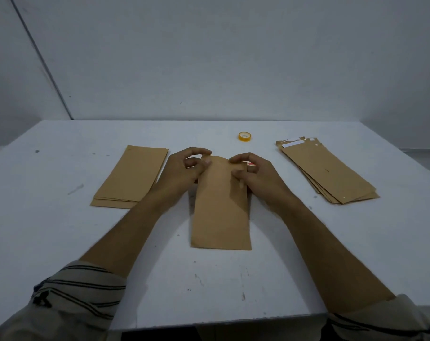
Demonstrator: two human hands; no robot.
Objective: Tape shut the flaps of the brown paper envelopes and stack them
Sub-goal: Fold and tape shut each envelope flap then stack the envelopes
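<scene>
At the centre of the frame a brown envelope [220,205] lies lengthwise on the white table [61,230]. The left hand [184,168] and right hand [254,173] pinch its far end with curled fingers. One envelope stack [131,177] lies centre-left, another stack [328,168] centre-right, and a yellow tape roll [244,136] sits above centre.

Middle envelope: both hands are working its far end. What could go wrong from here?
1. The left hand and right hand pinch only the far end of the middle envelope; its near end lies free and may skew, so it could seal crooked.
2. The tape roll sits beyond the hands; reaching for it frees one hand, and the pinched end might lift.
</scene>
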